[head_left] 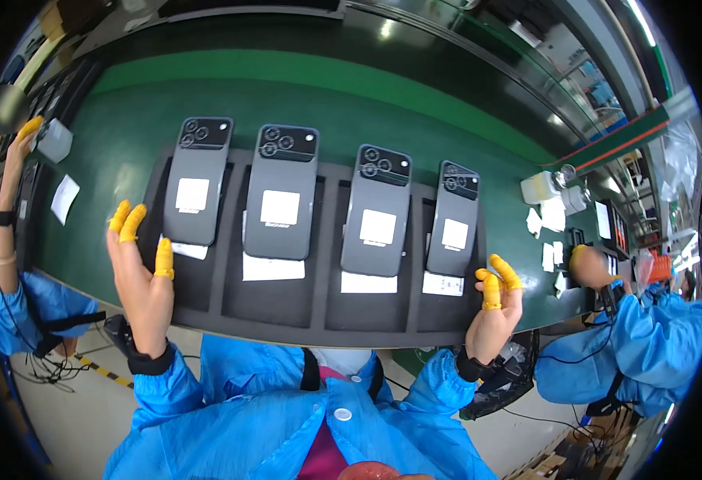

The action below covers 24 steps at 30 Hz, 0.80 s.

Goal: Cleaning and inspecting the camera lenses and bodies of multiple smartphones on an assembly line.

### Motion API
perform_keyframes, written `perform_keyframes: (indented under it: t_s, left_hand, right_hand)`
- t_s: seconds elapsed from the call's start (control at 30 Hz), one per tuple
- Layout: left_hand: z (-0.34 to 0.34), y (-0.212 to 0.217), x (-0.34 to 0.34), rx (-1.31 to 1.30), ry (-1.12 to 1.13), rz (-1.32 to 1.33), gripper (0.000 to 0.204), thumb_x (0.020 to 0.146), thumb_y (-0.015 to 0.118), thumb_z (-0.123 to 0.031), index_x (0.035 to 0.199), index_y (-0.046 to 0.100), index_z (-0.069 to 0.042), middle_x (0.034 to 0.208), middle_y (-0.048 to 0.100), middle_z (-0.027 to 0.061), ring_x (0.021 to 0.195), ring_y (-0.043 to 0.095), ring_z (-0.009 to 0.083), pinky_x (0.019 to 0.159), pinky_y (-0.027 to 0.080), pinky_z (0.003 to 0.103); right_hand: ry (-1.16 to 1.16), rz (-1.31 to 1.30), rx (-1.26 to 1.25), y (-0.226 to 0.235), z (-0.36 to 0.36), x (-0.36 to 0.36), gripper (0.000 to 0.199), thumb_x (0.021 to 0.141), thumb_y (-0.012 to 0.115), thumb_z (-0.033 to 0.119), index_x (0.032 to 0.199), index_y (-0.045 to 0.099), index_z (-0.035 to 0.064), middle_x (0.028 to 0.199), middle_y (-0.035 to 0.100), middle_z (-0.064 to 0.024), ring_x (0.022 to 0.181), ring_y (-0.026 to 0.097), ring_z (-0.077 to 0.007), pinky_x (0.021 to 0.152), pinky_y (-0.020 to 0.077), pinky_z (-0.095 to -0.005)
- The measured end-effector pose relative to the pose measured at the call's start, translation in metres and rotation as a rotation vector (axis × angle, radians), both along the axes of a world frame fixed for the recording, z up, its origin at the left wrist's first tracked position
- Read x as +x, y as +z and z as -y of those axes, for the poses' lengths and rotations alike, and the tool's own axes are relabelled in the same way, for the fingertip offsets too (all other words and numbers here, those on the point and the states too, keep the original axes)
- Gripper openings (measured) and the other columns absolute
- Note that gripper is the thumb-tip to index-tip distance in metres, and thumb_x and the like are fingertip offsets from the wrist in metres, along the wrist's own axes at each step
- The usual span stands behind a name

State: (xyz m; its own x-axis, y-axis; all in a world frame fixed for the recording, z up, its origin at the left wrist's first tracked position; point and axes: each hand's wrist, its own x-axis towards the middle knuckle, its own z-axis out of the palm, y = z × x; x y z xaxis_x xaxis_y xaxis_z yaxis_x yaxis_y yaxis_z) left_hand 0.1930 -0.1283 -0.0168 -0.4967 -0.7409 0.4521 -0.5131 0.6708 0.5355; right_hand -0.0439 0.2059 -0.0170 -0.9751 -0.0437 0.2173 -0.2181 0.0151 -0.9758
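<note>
I held my left hand and right hand open, fingers gripping nothing, one at each end of the black tray. Between and just beyond my fingers lay four grey phones, face down. Past them ran the green desk.

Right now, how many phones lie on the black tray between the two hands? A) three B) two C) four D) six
C: four grey phones lie face down in a row on the black tray, from the first phone to the last phone, between the left hand and the right hand.
</note>
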Motion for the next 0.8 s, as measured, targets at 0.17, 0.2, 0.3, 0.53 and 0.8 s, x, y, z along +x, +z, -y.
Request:
perform_keyframes:
  t_s: [0.17,0.2,0.3,0.53,0.8]
  left_hand:
    - [0.0016,-0.0058,0.0002,0.027,0.027,0.032,0.046,0.086,0.058,0.001,0.13,0.045,0.007,0.141,0.042,0.0195,0.131,0.043,0.0339,0.112,0.03,0.036]
    - [0.0015,-0.0048,-0.0006,0.022,0.03,0.029,0.046,0.086,0.058,0.001,0.13,0.045,0.007,0.141,0.042,0.0195,0.131,0.043,0.0339,0.112,0.03,0.036]
    - [-0.0009,-0.0011,-0.003,0.05,0.006,-0.018,0.042,0.085,0.061,-0.001,0.126,0.052,0.006,0.14,0.043,0.0199,0.132,0.042,0.0366,0.11,0.032,0.039]
    - [-0.0033,0.0021,-0.0059,0.026,-0.019,-0.005,0.044,0.086,0.059,0.001,0.129,0.049,0.007,0.138,0.045,0.019,0.129,0.044,0.0347,0.111,0.031,0.037]
    - [-0.0015,-0.0006,-0.0026,0.012,-0.002,0.021,0.044,0.087,0.06,0.0,0.129,0.049,0.006,0.139,0.045,0.0182,0.129,0.044,0.0344,0.111,0.032,0.037]
  right_hand:
    - [-0.005,0.016,0.017,0.0034,0.0016,0.0016,0.029,0.094,0.057,-0.001,0.123,0.055,-0.0052,0.116,0.063,-0.0133,0.098,0.063,-0.0181,0.082,0.0485,-0.0264]
    - [-0.001,0.014,0.012,0.0038,0.0024,0.0016,0.029,0.094,0.057,-0.001,0.123,0.055,-0.0052,0.116,0.063,-0.0133,0.098,0.063,-0.0181,0.082,0.0485,-0.0264]
    - [-0.012,0.022,0.016,0.0051,0.0026,0.0015,0.029,0.094,0.057,-0.001,0.123,0.055,-0.0052,0.116,0.063,-0.0134,0.098,0.063,-0.0182,0.082,0.0487,-0.0262]
    - [-0.015,0.021,0.027,0.0028,0.0002,-0.0001,0.028,0.094,0.057,-0.001,0.122,0.055,-0.0048,0.115,0.063,-0.0126,0.097,0.062,-0.018,0.082,0.0486,-0.026]
    - [-0.006,-0.004,0.028,0.0009,0.0006,0.0007,0.028,0.096,0.056,0.003,0.122,0.056,-0.0063,0.116,0.063,-0.0138,0.096,0.063,-0.018,0.082,0.0493,-0.0252]
